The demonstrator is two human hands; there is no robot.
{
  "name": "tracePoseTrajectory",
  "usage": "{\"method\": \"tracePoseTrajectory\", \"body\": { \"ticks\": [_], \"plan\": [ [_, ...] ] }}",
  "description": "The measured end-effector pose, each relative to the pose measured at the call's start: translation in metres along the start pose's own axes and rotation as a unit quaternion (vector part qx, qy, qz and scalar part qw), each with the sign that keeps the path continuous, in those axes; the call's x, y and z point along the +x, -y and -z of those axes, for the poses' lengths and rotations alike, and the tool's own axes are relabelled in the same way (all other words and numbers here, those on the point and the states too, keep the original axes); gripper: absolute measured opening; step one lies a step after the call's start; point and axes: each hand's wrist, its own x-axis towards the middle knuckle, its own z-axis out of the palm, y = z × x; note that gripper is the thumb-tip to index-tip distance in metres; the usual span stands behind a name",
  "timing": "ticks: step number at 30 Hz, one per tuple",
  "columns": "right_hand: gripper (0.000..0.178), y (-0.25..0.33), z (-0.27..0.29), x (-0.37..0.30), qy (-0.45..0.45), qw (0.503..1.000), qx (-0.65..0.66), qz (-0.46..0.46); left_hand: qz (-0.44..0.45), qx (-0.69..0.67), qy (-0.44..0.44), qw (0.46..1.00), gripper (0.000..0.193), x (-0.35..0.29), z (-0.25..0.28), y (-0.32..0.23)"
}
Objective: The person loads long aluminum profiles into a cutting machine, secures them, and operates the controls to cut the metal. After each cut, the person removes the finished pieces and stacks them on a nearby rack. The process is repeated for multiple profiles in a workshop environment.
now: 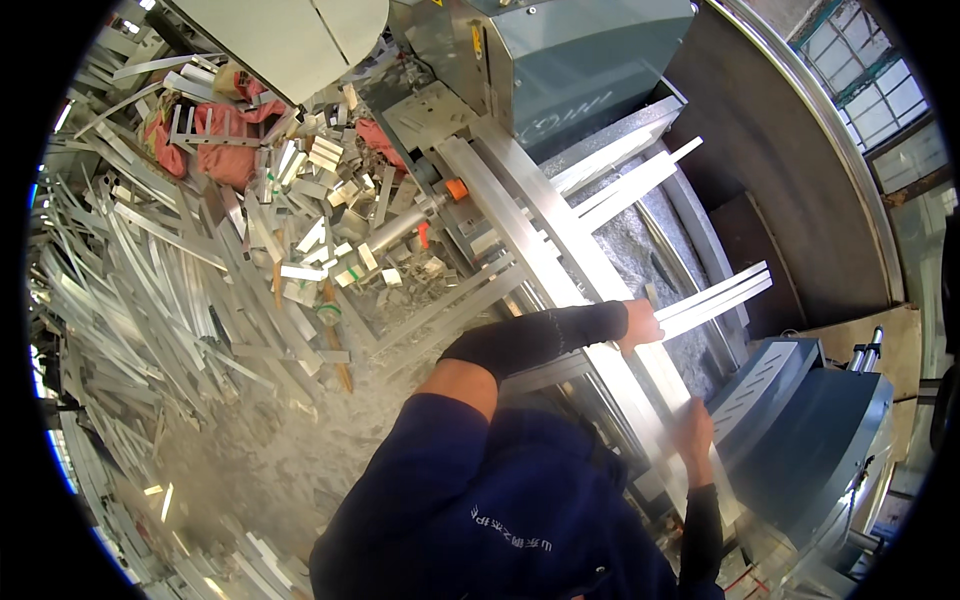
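Observation:
Two long, broad silver aluminium profiles lie side by side on the machine bed, running from upper left to lower right; the far one is a wide aluminium profile (pixel 560 225). My left hand (pixel 640 326) is closed at that profile's far edge, against the near end of a pair of narrow aluminium profiles (pixel 718 298) that point away from me. Closer to the right end, my right hand (pixel 692 432) grips the edge of the wide profile, its fingers partly hidden and blurred. Farther left, another short narrow profile (pixel 630 192) juts out across the bed.
Blue-grey machine housings stand at the back, a left housing (pixel 595 65), and at the right, a right housing (pixel 800 430). Short metal offcuts (pixel 325 155) and long scrap strips (pixel 130 290) cover the floor at left, near red sacks (pixel 225 145). An orange knob (pixel 456 189) sticks out by the bed.

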Motion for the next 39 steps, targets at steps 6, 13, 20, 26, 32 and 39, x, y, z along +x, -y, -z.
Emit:
{"method": "tracePoseTrajectory", "body": {
  "ticks": [6, 13, 20, 26, 32, 39],
  "plan": [
    [0.067, 0.011, 0.031, -0.009, 0.015, 0.999, 0.037, -0.032, -0.01, 0.013, 0.025, 1.0, 0.06, 0.007, 0.033, -0.016],
    [0.063, 0.007, 0.053, -0.011, 0.069, 0.996, 0.052, -0.031, 0.029, 0.007, 0.161, 0.986, 0.048, 0.022, 0.069, -0.033],
    [0.067, -0.007, 0.029, -0.012, 0.012, 1.0, -0.007, 0.009, -0.006, 0.058, -0.005, 0.998, 0.054, 0.016, 0.032, -0.026],
    [0.066, -0.023, -0.005, 0.0, 0.034, 0.998, -0.053, -0.003, 0.001, 0.049, 0.003, 0.999, 0.061, 0.018, -0.013, -0.003],
    [0.06, -0.022, -0.014, 0.002, 0.03, 0.999, -0.04, -0.011, 0.024, 0.055, 0.027, 0.998, 0.059, 0.014, -0.005, -0.009],
    [0.067, 0.023, 0.016, -0.01, -0.088, 0.994, 0.012, 0.069, 0.018, -0.007, -0.172, 0.985, 0.079, -0.015, 0.006, -0.017]
  ]
}}
